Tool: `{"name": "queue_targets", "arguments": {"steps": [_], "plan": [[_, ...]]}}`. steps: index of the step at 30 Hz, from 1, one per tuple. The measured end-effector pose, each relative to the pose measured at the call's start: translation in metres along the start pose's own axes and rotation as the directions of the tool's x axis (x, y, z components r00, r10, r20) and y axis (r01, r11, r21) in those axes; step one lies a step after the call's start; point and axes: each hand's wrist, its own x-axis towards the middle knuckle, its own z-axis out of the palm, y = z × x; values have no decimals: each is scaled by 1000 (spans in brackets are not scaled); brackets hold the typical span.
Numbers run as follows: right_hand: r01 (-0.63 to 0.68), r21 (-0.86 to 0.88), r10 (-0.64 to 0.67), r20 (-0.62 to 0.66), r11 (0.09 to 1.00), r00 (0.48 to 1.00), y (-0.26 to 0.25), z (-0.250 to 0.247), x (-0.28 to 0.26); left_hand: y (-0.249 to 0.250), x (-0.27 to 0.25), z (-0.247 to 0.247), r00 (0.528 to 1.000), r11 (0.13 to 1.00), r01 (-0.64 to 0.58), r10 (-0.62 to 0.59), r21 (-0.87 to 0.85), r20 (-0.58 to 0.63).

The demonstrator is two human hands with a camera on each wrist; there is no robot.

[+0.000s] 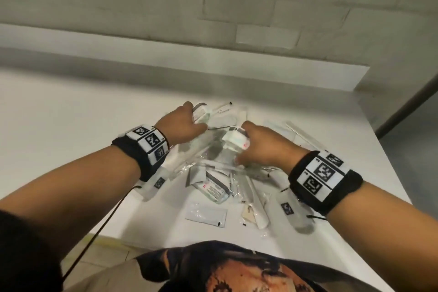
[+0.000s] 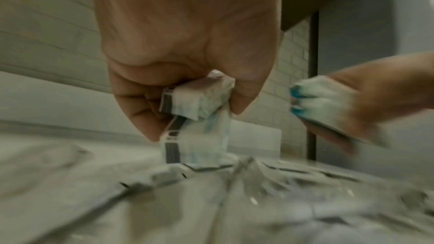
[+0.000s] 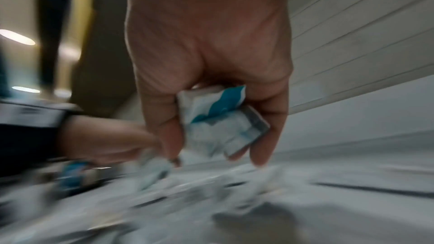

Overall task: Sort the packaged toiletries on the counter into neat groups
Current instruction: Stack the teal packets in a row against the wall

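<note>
A loose pile of packaged toiletries (image 1: pixel 214 174) lies in the middle of the white counter (image 1: pixel 71 114). My left hand (image 1: pixel 193 117) hovers over the far side of the pile and grips a small stack of white sachets with grey striped edges (image 2: pixel 199 103). My right hand (image 1: pixel 244 147) is just right of it above the pile and grips a bunch of white and teal packets (image 3: pixel 218 123). Both hands are a little above the counter. The wrist views are blurred.
A flat white sachet (image 1: pixel 206 213) and long white wrapped items (image 1: pixel 257 201) lie near the front edge. A thin long packet (image 1: pixel 301 133) lies at the right, close to the counter's right edge. A tiled wall and ledge (image 1: pixel 213 54) run behind.
</note>
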Motion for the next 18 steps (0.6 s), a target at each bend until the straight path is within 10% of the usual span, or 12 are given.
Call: {"name": "queue_targets", "arguments": {"steps": [4,9,18], "plan": [[134,-39,-124,199,990,972,-40,48,-20,-30,-8,-26,990,990,138,-137,18,-39],[206,-323,-187,88,924,978,-53,73,-14,-77,-5,-40,939,946,317,-323,71,116],[3,-391,44,112,920,993,-40,27,6,-74,22,-29,934,987,138,-159,87,321]]}}
